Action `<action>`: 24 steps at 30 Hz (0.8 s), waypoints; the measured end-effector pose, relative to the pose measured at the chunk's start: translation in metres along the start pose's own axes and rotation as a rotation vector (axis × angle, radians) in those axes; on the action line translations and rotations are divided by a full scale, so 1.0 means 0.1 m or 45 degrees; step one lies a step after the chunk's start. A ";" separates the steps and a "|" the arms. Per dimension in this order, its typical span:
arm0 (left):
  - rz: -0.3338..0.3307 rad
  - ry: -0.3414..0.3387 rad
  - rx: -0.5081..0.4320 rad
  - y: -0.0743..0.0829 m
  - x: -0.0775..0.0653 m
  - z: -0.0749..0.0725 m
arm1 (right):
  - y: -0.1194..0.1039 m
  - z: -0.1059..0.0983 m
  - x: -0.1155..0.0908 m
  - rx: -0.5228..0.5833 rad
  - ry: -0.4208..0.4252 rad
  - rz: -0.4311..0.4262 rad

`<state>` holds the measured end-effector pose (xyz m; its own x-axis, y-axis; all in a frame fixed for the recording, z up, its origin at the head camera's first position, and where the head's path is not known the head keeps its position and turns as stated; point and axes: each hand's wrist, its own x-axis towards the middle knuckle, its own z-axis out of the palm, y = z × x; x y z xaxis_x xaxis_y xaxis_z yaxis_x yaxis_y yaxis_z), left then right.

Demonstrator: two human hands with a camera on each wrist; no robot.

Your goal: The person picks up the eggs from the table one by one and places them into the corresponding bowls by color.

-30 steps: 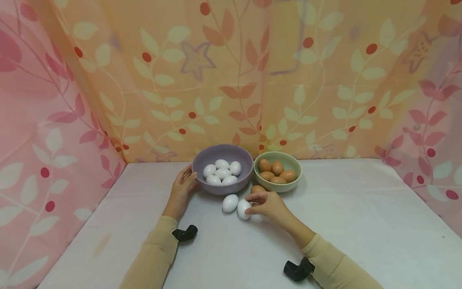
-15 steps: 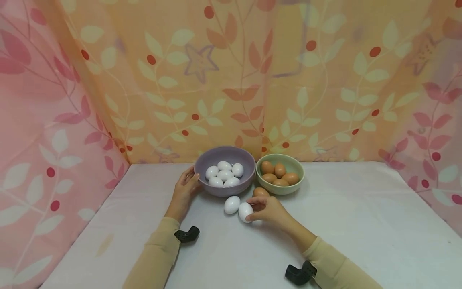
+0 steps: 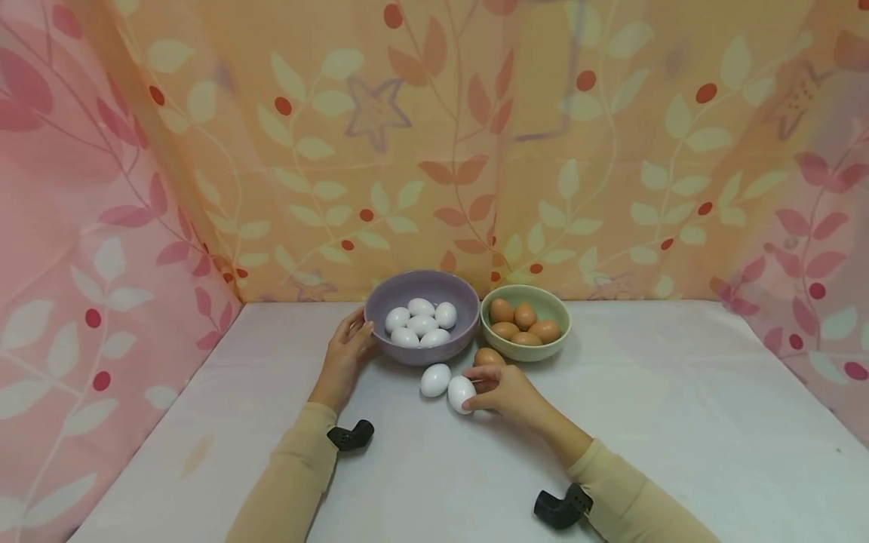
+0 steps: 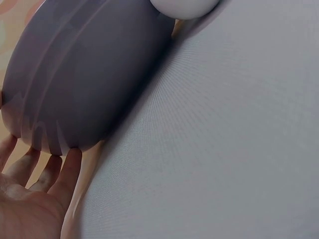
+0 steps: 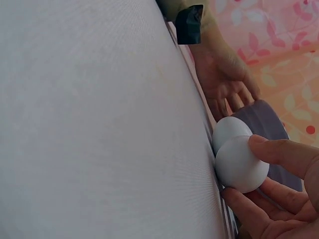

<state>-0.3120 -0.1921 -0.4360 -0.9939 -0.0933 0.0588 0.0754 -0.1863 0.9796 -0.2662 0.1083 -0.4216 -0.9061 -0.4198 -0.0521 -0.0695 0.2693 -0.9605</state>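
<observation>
My left hand [image 3: 346, 358] rests its extended fingertips against the outer left side of a purple bowl [image 3: 424, 356]; the left wrist view shows those fingers [image 4: 65, 174] touching its wall. Several white eggs [image 3: 422, 325] lie inside the bowl. With thumb and fingers, my right hand [image 3: 509, 394] holds a white egg [image 3: 461, 395] low at the tabletop in front of the bowl. Just left of it lies another white egg [image 3: 435, 381], which the held egg partly covers in the right wrist view. Behind my right fingers sits a brown egg [image 3: 489, 357], its lower part hidden.
A smaller green bowl [image 3: 562, 341] with several brown eggs [image 3: 525, 323] stands right of the purple bowl. Both bowls are near the back edge of a white-covered table [image 3: 679, 407]. Floral cloth [image 3: 434, 136] hangs behind and at both sides.
The whole head view shifts slightly. Both hands keep their places: the left at the purple bowl, the right at the white egg. The eggs look unmoved.
</observation>
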 end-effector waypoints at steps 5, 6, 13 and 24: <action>-0.015 0.019 0.002 -0.01 0.02 0.01 | 0.01 -0.01 0.00 0.075 0.005 0.038; -0.016 0.018 0.002 -0.01 0.02 0.01 | 0.01 -0.01 0.01 0.081 0.009 0.040; -0.009 0.023 -0.003 0.01 0.02 0.01 | -0.06 -0.06 0.00 0.066 0.049 0.053; 0.016 0.000 -0.001 0.01 0.00 0.01 | -0.33 -0.17 -0.02 0.063 0.089 0.031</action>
<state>-0.3125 -0.1916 -0.4353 -0.9929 -0.0954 0.0709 0.0878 -0.1857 0.9787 -0.2690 0.1149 -0.3849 -0.9343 -0.3517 -0.0582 -0.0278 0.2346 -0.9717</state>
